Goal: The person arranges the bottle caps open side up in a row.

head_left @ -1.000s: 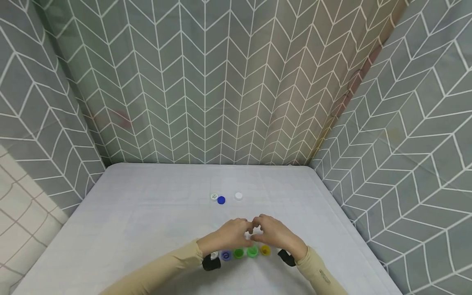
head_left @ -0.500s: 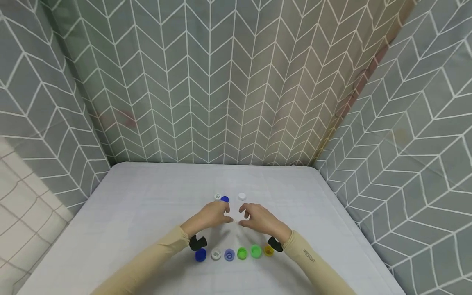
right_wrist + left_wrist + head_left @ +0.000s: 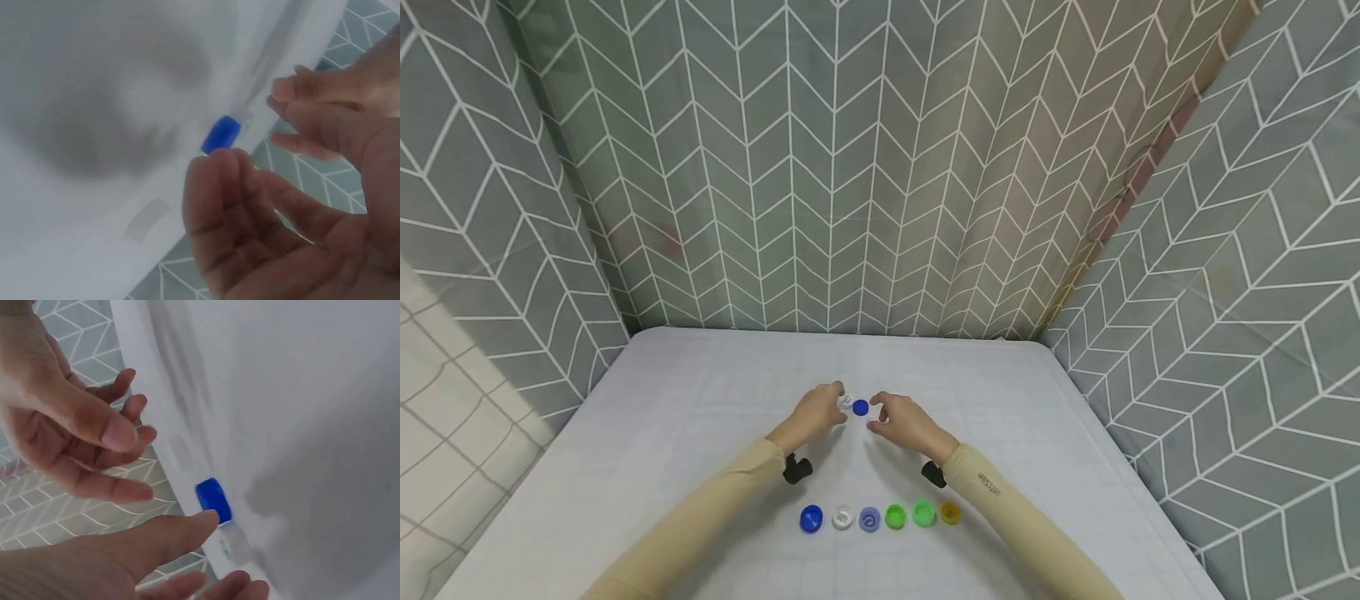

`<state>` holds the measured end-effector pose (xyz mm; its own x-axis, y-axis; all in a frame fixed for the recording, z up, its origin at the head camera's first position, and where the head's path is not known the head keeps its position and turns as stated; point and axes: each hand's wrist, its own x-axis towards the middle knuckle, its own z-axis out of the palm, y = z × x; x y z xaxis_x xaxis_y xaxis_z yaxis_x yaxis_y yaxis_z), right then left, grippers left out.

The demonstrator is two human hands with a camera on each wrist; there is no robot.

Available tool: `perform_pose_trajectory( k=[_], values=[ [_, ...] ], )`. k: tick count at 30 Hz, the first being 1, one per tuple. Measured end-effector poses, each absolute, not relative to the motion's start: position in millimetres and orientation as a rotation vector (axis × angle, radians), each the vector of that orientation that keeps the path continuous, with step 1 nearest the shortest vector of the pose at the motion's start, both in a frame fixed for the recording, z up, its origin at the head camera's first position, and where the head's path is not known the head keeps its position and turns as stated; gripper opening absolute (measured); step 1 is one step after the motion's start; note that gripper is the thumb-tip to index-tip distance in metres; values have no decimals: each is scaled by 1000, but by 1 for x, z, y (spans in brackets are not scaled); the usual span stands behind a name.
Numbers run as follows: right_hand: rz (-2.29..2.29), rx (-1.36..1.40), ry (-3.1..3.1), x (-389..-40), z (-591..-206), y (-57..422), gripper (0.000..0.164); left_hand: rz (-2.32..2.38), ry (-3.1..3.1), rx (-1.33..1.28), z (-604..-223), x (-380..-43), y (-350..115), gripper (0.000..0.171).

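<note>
My left hand reaches to the far part of the table, thumb and fingers parted on either side of a round white cap with a printed mark. Touching or nearly touching that cap is a blue bottle cap, its ridged side showing in the left wrist view. My right hand hovers just right of the blue cap, fingers loosely bent and holding nothing. A plain white cap lies beyond the right hand's fingers; the hand hides it in the head view.
Nearer to me runs a row of upturned caps: dark blue, white, lavender, bright green, pale green and yellow. Patterned curtains stand behind and beside the white-covered table.
Both hands have moved forward from above the cap row to the far caps, parting from each other. The row is uncovered now, while the right hand has come to cover the plain white cap.
</note>
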<state>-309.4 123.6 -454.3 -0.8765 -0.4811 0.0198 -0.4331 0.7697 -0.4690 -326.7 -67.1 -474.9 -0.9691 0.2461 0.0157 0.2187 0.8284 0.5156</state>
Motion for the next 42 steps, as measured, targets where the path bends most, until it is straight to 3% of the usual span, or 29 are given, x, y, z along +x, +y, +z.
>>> perform_pose_trajectory(
  k=[8,17,23,42],
  values=[
    [-685,-656,2876,-326,-472,107,51,861,2965,362,-488,-343,-62,50],
    [-633,-672,2927,-336,-481,100,29,841,2986,504,-498,-347,-56,38],
    [-672,-670,2952,-338,-482,99,24,884,2998,540,-500,-348,-52,28],
    [-725,-661,2968,-343,-486,101,21,944,2955,511,-498,-347,-50,21]
  ],
)
